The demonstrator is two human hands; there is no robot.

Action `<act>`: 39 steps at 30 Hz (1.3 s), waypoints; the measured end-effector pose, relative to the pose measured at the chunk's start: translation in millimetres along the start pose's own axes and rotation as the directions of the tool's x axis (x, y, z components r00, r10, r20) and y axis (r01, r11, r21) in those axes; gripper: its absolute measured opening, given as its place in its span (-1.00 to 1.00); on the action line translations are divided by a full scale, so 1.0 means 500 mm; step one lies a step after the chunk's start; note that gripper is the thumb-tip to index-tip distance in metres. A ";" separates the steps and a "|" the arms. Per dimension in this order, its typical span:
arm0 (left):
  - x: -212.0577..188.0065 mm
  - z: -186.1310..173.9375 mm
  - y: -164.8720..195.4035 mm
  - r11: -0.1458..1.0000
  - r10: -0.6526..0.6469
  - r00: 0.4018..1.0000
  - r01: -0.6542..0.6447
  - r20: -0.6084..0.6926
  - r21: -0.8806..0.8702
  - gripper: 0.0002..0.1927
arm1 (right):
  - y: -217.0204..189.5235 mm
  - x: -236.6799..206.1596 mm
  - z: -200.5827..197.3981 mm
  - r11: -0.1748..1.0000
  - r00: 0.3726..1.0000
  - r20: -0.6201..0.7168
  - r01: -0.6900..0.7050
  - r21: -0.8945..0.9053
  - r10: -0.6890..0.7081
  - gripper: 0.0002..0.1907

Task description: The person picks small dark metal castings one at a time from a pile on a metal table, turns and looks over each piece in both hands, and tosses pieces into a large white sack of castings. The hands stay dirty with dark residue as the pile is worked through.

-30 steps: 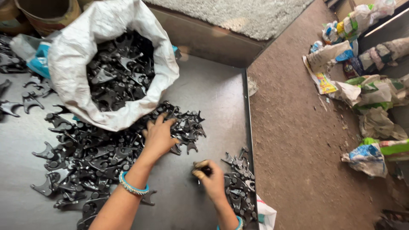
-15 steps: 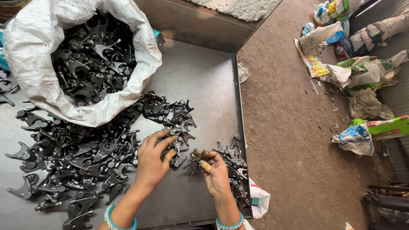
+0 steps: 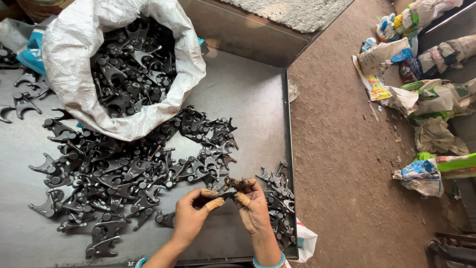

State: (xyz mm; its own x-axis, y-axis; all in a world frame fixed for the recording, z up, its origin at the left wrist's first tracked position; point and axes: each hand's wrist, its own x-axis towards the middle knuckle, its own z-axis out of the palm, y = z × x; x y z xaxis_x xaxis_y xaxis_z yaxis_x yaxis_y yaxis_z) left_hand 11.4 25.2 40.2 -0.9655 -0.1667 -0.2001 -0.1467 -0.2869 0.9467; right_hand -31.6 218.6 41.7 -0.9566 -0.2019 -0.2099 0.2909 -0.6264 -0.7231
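Both hands (image 3: 191, 218) (image 3: 254, 208) now raised together, fingers (image 3: 214, 204) grasping one dark part (image 3: 229, 184), white sack (image 3: 69, 59) beyond.

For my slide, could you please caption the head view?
Two hands hold one dark forked part above a metal tray.

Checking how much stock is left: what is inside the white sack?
The white sack holds dark forked metal parts, piled near its rolled rim. How deep the pile goes is hidden by the sack's walls.
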 end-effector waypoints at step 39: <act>0.038 -0.047 -0.051 0.971 -0.189 0.975 0.168 -0.114 -0.172 -0.46 | -0.047 0.049 0.025 0.870 0.997 0.041 -0.040 -0.491 0.069 -0.51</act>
State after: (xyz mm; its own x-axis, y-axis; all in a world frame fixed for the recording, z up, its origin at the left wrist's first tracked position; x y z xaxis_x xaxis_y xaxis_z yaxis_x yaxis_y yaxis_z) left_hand 2.0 7.3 6.4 -0.8891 -0.2162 -0.4033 -0.2680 -0.4685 0.8418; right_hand -61.5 219.1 61.6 -0.9328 -0.2759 -0.2320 0.2843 -0.1672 -0.9441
